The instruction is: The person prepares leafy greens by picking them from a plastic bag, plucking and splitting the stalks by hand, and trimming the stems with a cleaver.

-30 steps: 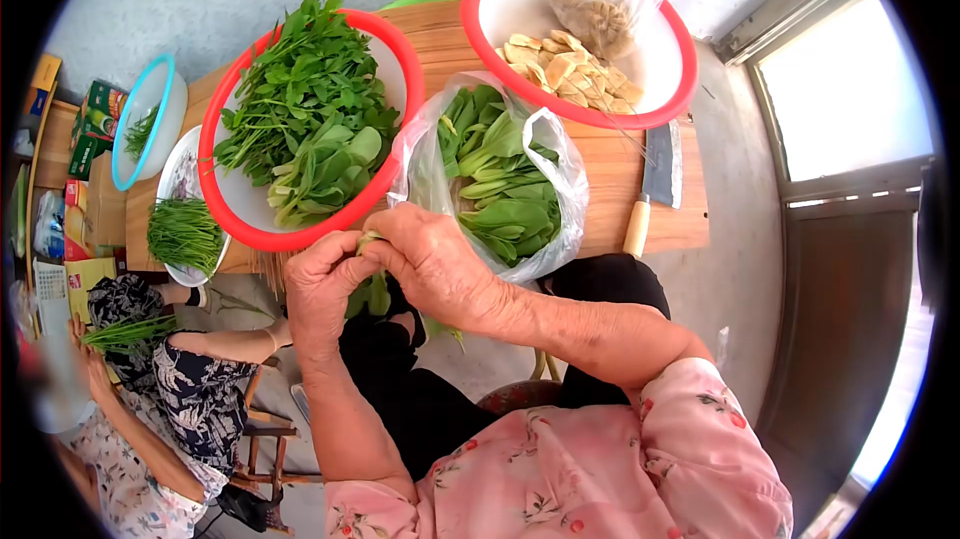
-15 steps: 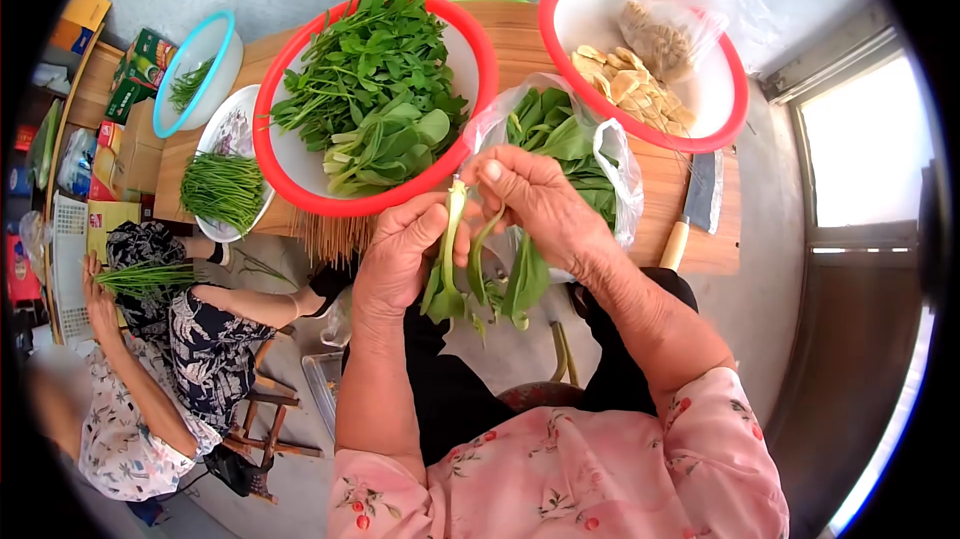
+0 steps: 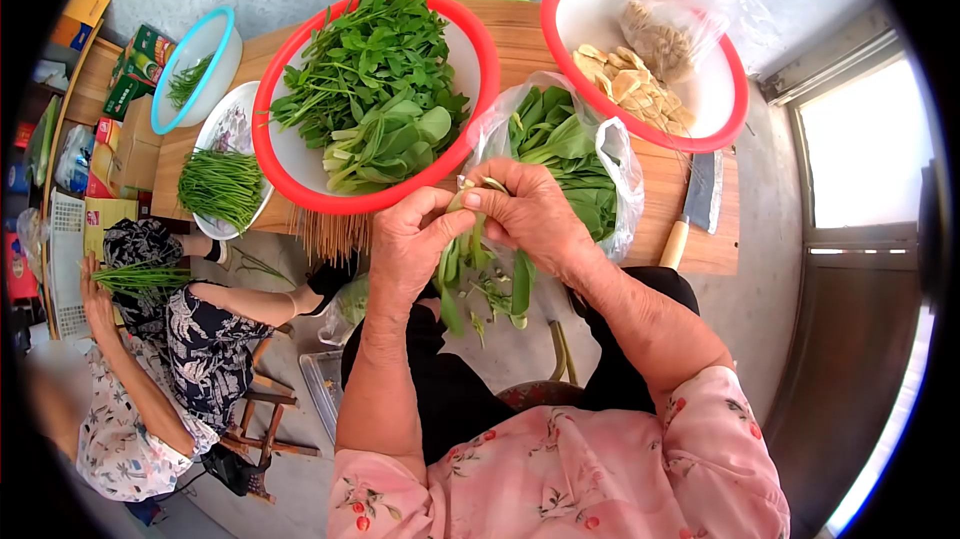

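In the head view, the left hand (image 3: 410, 239) and the right hand (image 3: 535, 211) are close together over the near edge of the table (image 3: 510, 49), each with thumb and fingers pinched on the held greens (image 3: 522, 287), whose pale stalk ends show between the fingertips while leaves hang down below the hands, above the person's lap. How firmly each hand grips cannot be told, since the fingers cover much of the stalks. Just beyond the right hand, a clear plastic bag (image 3: 628, 179) stands open on the table with leafy greens (image 3: 560, 134) inside. To the left of the bag is a large red-rimmed bowl (image 3: 335, 199) with a heap of leafy sprigs (image 3: 375, 49) on its far side and broad-leaved greens (image 3: 385, 144) on its near side. At the far right, a second red-rimmed bowl (image 3: 738, 89) holds pale slices (image 3: 630, 89) and a bag of brownish food (image 3: 660, 39). A knife (image 3: 703, 194) lies near that bowl, its wooden handle toward the near edge. Farther left, thin green stems (image 3: 220, 189) lie on a white oval dish (image 3: 238, 107), with a blue-rimmed bowl (image 3: 229, 24) beyond it. At the near left, a seated co-worker's hand (image 3: 98, 307) holds a bunch of thin stalks (image 3: 145, 279).
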A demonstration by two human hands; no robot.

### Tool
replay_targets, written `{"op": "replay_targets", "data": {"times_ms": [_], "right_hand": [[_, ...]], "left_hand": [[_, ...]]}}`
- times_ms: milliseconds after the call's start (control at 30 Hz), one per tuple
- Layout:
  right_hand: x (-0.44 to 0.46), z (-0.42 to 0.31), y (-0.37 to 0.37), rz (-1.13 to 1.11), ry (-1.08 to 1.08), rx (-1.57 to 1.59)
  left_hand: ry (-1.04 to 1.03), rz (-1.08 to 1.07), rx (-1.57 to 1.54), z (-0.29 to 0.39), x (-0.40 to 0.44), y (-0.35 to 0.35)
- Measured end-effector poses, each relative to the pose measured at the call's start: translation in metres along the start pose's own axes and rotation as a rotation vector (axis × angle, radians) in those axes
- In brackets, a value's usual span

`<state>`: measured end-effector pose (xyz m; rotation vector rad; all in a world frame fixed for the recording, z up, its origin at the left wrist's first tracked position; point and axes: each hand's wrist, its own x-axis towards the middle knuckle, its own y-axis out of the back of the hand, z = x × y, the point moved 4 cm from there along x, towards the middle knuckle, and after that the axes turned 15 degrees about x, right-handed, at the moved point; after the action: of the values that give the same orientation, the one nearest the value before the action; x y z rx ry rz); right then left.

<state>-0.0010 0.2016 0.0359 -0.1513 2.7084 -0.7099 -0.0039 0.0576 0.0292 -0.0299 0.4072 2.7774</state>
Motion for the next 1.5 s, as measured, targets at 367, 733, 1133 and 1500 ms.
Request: {"op": "replay_targets", "data": {"times_ms": [367, 733, 1133, 1500], "right_hand": [[0.001, -0.005, 0.002, -0.150, -0.177, 0.165], [-0.001, -0.013, 0.003, -0.068, -0.075, 0.085], [0.001, -0.005, 0.004, -0.083, -0.084, -0.053], [0.001, -0.037, 0.014, 0.009, 0.623, -1.150]], "left_hand": [[0.180, -0.123, -0.334, 0.000, -0.008, 0.001], [0.045, 0.040, -0.309, 0.002, -0.002, -0.002], [0.022, 0.167, -0.105, 0.006, -0.001, -0.005], [0.220, -0.161, -0.243, -0.008, -0.011, 0.014]]}}
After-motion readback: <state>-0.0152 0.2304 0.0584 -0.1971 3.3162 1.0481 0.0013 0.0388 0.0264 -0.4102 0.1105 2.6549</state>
